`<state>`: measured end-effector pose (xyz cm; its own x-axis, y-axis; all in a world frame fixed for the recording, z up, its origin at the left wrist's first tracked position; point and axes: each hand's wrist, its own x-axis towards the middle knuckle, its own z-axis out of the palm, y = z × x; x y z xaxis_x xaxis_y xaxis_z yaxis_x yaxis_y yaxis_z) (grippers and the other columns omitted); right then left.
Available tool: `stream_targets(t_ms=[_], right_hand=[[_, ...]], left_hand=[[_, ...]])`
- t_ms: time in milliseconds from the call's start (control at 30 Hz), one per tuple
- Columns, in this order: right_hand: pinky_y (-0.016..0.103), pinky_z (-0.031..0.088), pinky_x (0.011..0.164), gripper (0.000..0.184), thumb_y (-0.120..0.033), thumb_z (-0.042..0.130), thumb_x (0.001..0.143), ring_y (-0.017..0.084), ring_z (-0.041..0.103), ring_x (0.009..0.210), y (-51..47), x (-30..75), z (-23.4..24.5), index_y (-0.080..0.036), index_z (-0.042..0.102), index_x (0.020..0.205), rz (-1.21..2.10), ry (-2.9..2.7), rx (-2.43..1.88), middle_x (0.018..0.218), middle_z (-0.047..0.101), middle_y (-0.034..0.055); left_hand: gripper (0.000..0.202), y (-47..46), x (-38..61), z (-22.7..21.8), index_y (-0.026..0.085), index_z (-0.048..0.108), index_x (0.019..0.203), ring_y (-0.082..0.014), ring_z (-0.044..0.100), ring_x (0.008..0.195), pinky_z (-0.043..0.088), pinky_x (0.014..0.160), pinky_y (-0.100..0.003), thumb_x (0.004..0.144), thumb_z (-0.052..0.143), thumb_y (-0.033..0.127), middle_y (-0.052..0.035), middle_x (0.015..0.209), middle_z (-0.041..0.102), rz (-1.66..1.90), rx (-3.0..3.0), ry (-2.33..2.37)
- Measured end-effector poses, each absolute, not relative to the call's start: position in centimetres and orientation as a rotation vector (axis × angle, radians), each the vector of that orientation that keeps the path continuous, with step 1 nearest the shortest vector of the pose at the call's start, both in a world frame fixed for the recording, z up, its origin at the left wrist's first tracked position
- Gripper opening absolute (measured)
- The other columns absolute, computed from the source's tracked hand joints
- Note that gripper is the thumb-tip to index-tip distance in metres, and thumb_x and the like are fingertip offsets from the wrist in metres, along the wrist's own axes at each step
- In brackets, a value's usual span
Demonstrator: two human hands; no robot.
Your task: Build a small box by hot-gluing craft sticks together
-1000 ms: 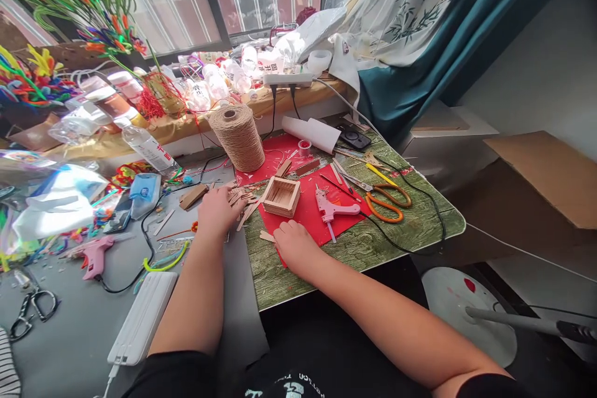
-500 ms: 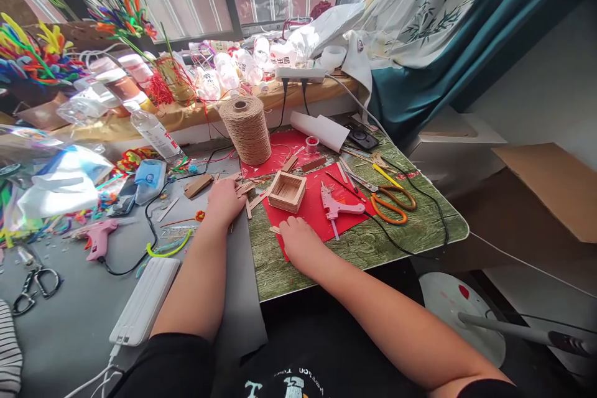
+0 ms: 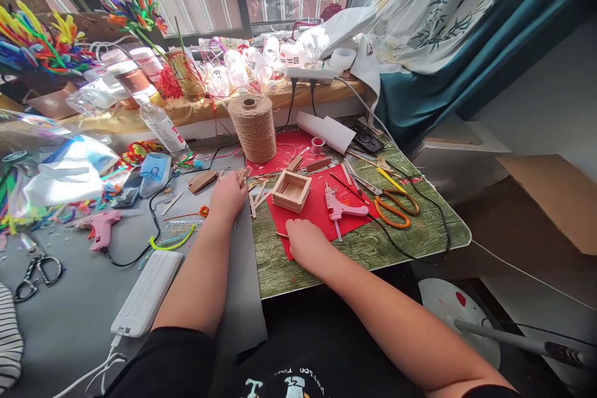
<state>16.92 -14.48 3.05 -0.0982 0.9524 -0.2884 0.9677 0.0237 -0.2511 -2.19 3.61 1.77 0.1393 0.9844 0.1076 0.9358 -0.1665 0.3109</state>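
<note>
My left hand (image 3: 227, 196) is closed around a small bunch of thin wooden sticks (image 3: 242, 176), whose ends show past the fingers. More loose wooden sticks (image 3: 257, 196) lie just right of it on the table. My right hand (image 3: 305, 240) rests at the near edge of the red sheet (image 3: 326, 233), its fingers pinching a wooden stick (image 3: 282, 235) with one end poking out to the left. Beyond that hand stands a small square open box of stacked wooden sticks (image 3: 291, 191). A pink glue gun (image 3: 345, 208) lies to the right of the box.
A big twine spool (image 3: 253, 130) stands behind the box. Orange-handled scissors (image 3: 394, 211) lie on the right, by the glue gun's black cord. On the left are a second pink glue gun (image 3: 103, 228), a white power bank (image 3: 147, 292) and black-handled scissors (image 3: 40, 273). Bottles crowd the windowsill.
My left hand has lifted sticks off the pile, and they now stick up past its fingers. My right hand keeps its stick in nearly the same place. The view has shifted slightly.
</note>
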Motion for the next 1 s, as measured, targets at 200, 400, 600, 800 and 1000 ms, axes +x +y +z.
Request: stream_targets(t_ms=[200, 400, 600, 800, 1000], right_hand=[[0.032, 0.054, 0.078, 0.015, -0.006, 0.064, 0.083, 0.022, 0.068, 0.089, -14.6, 17.9, 1.8, -0.017, 0.065, 0.093, -1.091, 2.569, 2.408, 0.096, 0.071, 0.0087], [0.032, 0.059, 0.084, 0.014, -0.029, 0.064, 0.096, 0.018, 0.070, 0.090, -13.9, 17.3, 2.9, -0.021, 0.066, 0.107, -1.676, 2.738, 3.044, 0.100, 0.073, 0.0047], [0.035, 0.058, 0.100, 0.021, -0.024, 0.062, 0.097, 0.019, 0.070, 0.108, -13.8, 17.3, 3.1, -0.022, 0.069, 0.117, -1.399, 3.119, 2.828, 0.115, 0.072, 0.0070], [0.048, 0.047, 0.118, 0.059, -0.026, 0.053, 0.100, 0.027, 0.048, 0.145, -16.6, 18.3, 2.2, -0.025, 0.034, 0.156, -0.696, 3.141, 2.961, 0.156, 0.046, 0.0156], [0.055, 0.039, 0.123, 0.058, -0.029, 0.057, 0.097, 0.030, 0.043, 0.149, -16.6, 19.0, 1.4, -0.025, 0.042, 0.152, -0.304, 3.283, 2.448, 0.156, 0.049, 0.0141]], left_hand=[[0.030, 1.8, -0.5, 2.2, 0.023, 0.058, 0.097, -0.0169, 0.057, 0.061, 0.044, 0.061, -0.028, 0.091, 0.068, 0.051, 0.0004, 0.070, 0.059, 1.191, 1.793, 1.394], [0.051, -3.5, 4.6, 2.3, 0.022, 0.057, 0.096, -0.0111, 0.052, 0.056, 0.044, 0.053, -0.024, 0.069, 0.091, 0.050, 0.0042, 0.071, 0.055, 1.022, 1.495, 0.759], [0.028, -5.0, 5.3, 2.2, 0.021, 0.057, 0.092, -0.0113, 0.056, 0.061, 0.047, 0.057, -0.025, 0.092, 0.073, 0.044, 0.0025, 0.075, 0.058, 1.240, 1.491, 0.853], [0.018, -6.5, 6.3, 0.2, 0.022, 0.060, 0.095, -0.0159, 0.064, 0.075, 0.054, 0.071, -0.031, 0.090, 0.074, 0.031, -0.0023, 0.085, 0.066, 1.093, 1.698, 0.650], [0.032, -5.9, 6.6, -1.8, 0.021, 0.064, 0.107, -0.0242, 0.068, 0.089, 0.058, 0.077, -0.037, 0.079, 0.077, 0.029, -0.0092, 0.101, 0.070, 0.680, 1.918, 0.529]])
